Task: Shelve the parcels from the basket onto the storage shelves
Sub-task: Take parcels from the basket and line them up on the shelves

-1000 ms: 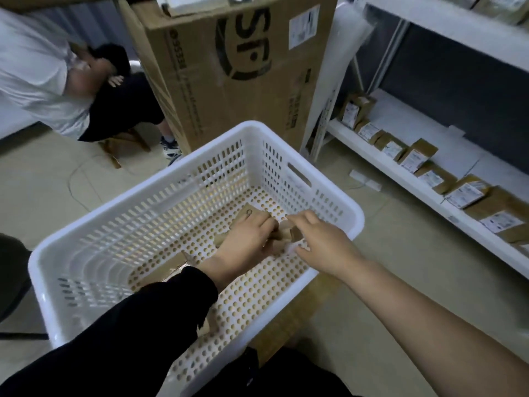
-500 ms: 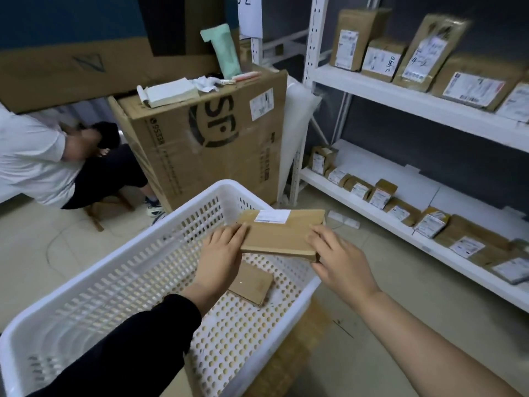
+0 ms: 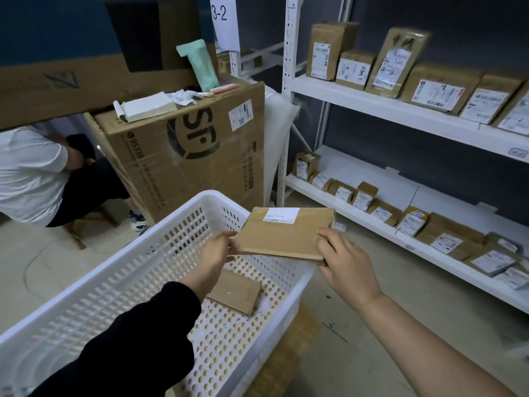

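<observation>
The parcel (image 3: 286, 233) is in the air between your two hands, just above the far right corner of the basket (image 3: 114, 282). It is a flat brown cardboard mailer, lying nearly level with its broad face up. A white shipping label sits on the far edge of that face, and clear tape glints across it. Its long axis runs side to side, from one hand to the other.

Your left hand (image 3: 213, 255) holds the left short end. Your right hand (image 3: 346, 262) holds the near right corner, with its fingers (image 3: 329, 239) curled over the top face. Both hands are closed on it, and neither is free.

The storage shelves stand to your right and ahead, so the right hand is the nearer one. I judge that it would lead the carry, taking the parcel right end first. The lower shelf (image 3: 372, 179) has a row of small labelled boxes along its front lip and bare white board behind them. The upper shelf (image 3: 357, 98) carries larger parcels leaning upright.

A second parcel (image 3: 234, 292), smaller and also flat, lies on the basket floor below your left wrist. Beyond the basket are a large printed carton (image 3: 186, 156) and a seated person (image 3: 31, 179).
</observation>
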